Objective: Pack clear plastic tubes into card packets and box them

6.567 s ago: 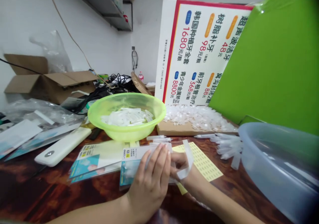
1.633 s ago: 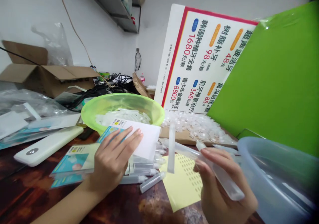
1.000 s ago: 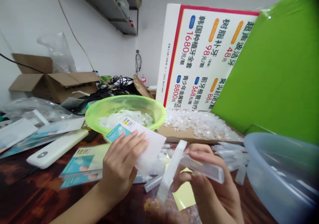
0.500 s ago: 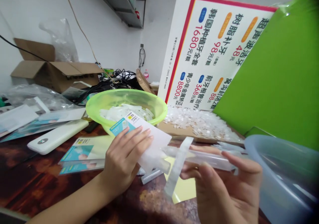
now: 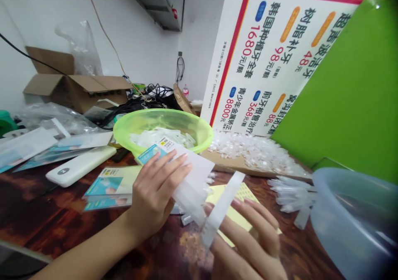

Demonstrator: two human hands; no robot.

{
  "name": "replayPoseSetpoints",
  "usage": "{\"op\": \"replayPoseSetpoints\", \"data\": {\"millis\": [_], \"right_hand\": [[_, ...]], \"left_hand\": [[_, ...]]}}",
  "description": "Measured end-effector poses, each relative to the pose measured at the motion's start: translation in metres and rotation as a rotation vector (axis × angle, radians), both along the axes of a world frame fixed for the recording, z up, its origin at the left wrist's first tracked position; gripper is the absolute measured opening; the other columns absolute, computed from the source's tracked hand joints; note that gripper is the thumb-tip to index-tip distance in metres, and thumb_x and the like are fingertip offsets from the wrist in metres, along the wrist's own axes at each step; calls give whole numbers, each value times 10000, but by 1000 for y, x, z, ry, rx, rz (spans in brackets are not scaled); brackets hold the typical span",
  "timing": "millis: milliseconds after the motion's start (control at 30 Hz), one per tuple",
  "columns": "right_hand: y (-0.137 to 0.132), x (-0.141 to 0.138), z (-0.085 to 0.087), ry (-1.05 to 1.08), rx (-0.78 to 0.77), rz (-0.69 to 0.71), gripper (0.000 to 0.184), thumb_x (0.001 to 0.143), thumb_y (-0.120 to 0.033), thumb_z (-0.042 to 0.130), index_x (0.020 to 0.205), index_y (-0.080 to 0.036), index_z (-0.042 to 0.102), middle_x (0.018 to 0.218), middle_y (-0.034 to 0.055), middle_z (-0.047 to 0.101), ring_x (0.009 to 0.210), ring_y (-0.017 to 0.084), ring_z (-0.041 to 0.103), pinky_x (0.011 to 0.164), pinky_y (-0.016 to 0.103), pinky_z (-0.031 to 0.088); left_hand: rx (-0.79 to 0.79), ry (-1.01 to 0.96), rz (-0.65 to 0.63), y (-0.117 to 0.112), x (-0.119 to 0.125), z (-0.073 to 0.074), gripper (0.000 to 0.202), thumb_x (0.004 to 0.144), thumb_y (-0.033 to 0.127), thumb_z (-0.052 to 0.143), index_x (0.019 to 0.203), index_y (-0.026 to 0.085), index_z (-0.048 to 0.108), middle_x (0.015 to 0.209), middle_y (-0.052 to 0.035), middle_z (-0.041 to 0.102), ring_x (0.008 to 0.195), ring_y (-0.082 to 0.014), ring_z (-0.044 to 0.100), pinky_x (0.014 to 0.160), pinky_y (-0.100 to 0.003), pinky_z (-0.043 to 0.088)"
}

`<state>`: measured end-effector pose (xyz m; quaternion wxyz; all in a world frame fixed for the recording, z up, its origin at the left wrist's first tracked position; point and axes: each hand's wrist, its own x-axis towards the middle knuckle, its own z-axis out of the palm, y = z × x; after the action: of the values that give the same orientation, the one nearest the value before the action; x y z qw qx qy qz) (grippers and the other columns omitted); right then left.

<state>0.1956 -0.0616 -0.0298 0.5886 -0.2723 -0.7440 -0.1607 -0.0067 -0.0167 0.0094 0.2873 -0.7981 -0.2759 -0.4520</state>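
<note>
My left hand grips a clear plastic pouch with a white and blue card in it, tilted above the wooden table. Clear plastic tubes stick out of the pouch's lower end. My right hand is just below and to the right, its fingers stretched out under the tube ends, touching them. A translucent strip, the pouch's flap, hangs across my right fingers. A yellow label sheet lies beneath both hands.
A green bowl with clear pieces stands behind the hands. Loose tubes lie by a blue basin at the right. White caps cover cardboard. More pouches, a white power bank, boxes and a signboard surround.
My right hand pushed the tube it held into the pouch and has opened beneath it. The left hand kept hold of the pouch.
</note>
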Motion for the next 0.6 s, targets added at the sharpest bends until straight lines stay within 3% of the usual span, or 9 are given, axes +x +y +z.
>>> {"op": "replayPoseSetpoints", "data": {"millis": [100,300,400,500,600], "right_hand": [[5,-7,3,-66,154,-39,320,794,-87,528,993,-267,703,1000,0,764,1151,247,613,983,418,462],[15,-11,6,-275,-69,46,465,815,-71,458,1264,-148,553,1355,117,585,1367,230,418,1134,447,289],[19,-7,0,-248,-118,48,489,826,-39,472,1298,-156,523,1427,121,496,1428,251,299,1146,465,257],[22,-5,-4,-178,-146,23,508,841,-16,487,1331,-152,497,1438,134,478,1397,248,348,1137,456,255],[22,-6,-3,-218,-207,16,520,873,-38,477,1378,-159,452,1424,108,521,1365,194,409,1164,399,193]], "left_hand": [[28,-4,17,0,1,-3,360,937,117,379,1245,131,566,1230,-166,682,1288,-292,534,1055,-509,410],[99,16,68,-7,21,-15,331,968,66,357,1189,81,604,1139,-148,724,1181,-246,603,1125,-516,295],[93,30,104,-7,21,-10,349,912,-4,422,1215,60,583,1160,-164,699,1217,-257,564,1081,-453,379],[78,43,214,-5,12,-1,434,851,-55,445,1270,2,542,1267,-231,619,1292,-324,486,1034,-447,433],[56,115,293,0,5,3,418,875,-6,442,1277,23,555,1270,-193,642,1234,-329,541,1033,-462,409]]}}
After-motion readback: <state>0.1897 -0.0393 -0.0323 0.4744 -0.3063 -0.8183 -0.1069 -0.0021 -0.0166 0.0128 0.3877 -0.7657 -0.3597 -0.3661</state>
